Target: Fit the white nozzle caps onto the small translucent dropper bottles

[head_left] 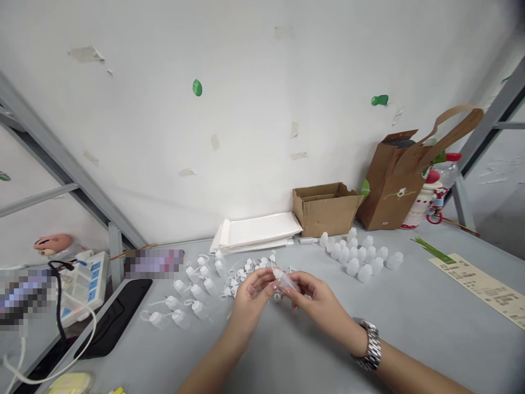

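Power strip (92,287) at the far left, white with blue marks, with a black cable (59,298) and a white cable (95,328) running over and beside it; a pink figure (54,244) sits behind. To its right, a flat black slab (117,314) lies along the left edge of the table (262,350). Next, a loose group of capped bottles (197,293), white and translucent, several with looped straps. Right of these, a pile of small white caps (241,276), partly hidden by the left hand (252,293). That hand is narrowed, fingers pinched about the upper end of a small translucent bottle (289,283). The bottle is held above the table, tilted, upper end towards the left. The right hand (311,295) is closed around its body; a metal watch (371,345) is on that wrist. Behind the hands, white envelopes (258,231) are stacked near the wall (246,109), just beside an open-topped cardboard box (328,213). In front and to the right of the box stands a cluster of translucent bottles (362,253). Further right, a brown bag (389,189) with handles leans, a red-capped clear bottle (448,171) behind it. Green strips (438,251) and a printed beige card (482,287) lie at the right.
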Demonstrator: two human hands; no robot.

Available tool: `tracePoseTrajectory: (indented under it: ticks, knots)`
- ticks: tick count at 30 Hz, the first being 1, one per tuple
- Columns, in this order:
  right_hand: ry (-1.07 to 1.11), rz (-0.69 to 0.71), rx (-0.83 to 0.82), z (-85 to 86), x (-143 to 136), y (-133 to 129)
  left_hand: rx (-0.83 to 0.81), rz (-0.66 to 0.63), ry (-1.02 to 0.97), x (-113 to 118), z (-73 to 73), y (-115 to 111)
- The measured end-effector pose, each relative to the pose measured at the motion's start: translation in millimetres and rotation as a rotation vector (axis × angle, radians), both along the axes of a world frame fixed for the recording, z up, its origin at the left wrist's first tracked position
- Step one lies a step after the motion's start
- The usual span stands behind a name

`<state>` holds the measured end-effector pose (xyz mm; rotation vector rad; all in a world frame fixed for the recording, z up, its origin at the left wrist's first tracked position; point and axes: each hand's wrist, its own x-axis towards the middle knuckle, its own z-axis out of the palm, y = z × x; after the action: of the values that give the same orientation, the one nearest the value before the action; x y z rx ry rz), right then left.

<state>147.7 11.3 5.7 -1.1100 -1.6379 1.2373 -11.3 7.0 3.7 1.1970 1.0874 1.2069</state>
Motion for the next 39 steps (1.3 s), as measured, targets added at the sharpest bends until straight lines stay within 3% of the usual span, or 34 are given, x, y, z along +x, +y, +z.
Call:
tracePoseTrajectory:
  ticks: [3,6,12,24,32,39]
  knots:
    - [0.097,-0.090,-0.030,0.4,3,4,0.169,0.063,0.388,-1,-6.3,0]
    - [0.144,-0.163,-0.034,1.3,5,6,0.316,-0.012,0.747,-2,-14.3,-2]
    - [0.212,-0.163,-0.067,3.5,4,6,0.458,-0.112,1.123,-2,-26.6,-1]
    - [0.186,-0.130,-0.090,5.5,3,5,0.351,-0.081,1.097,-4,-25.7,3]
    - [0.186,-0.091,-0.088,5.1,1,4,0.349,-0.001,1.175,-5,-29.9,4]
    - [0.189,-0.069,-0.096,3.5,1,4,0.386,-0.007,1.095,-5,-32.8,5]
